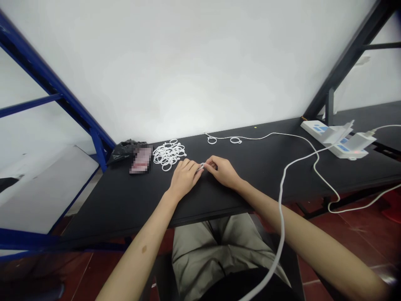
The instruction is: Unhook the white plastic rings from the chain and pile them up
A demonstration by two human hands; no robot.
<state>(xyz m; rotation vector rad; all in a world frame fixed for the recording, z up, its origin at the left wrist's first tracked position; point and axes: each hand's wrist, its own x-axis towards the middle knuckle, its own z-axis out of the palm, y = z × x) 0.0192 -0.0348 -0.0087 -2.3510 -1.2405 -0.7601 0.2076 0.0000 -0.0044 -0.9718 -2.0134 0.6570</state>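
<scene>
Close together over the black table [134, 200], my left hand [182, 177] and my right hand [224, 170] pinch a white ring [202, 166] between their fingertips. Fingers cover most of that ring. To the left of my left hand lies a heap of white rings [169, 154], thin and overlapping, some with a small eyelet on the rim. Beyond my right hand, two single rings rest apart from the heap: one ring [212, 141] beside a thin cable's end and another ring [236, 140] further right.
Left of the heap are a blurred-out pinkish object [141, 160] and a crumpled black plastic bag [127, 148]. A power strip [335, 140] with plugged-in adapters sits at the right. One white cable [282, 209] hangs across my right forearm. A blue frame [56, 88] stands at left.
</scene>
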